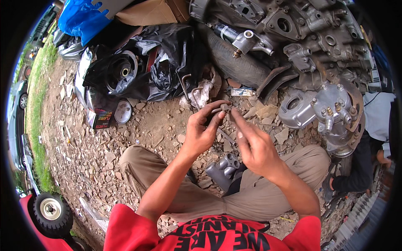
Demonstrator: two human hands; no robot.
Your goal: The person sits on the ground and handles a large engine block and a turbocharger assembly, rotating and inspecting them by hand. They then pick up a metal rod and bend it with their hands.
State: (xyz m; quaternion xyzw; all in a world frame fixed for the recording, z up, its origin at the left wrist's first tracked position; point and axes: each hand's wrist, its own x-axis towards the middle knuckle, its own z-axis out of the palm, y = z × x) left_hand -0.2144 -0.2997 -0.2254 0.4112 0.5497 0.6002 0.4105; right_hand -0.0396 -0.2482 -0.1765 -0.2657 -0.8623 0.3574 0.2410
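We see left hand (202, 130) pinching a small metal part (223, 108), right hand (255, 144) fingers also gripping it, above grey metal housing (224, 167).

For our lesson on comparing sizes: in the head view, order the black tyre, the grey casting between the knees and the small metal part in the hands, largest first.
1. Black tyre
2. Grey casting, though it lies nearer the camera
3. Small metal part

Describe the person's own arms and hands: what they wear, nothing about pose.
Both forearms are bare from short red sleeves down. The left hand and right hand have no gloves. No watch, ring or bracelet shows. The shirt is red with black lettering across its front.
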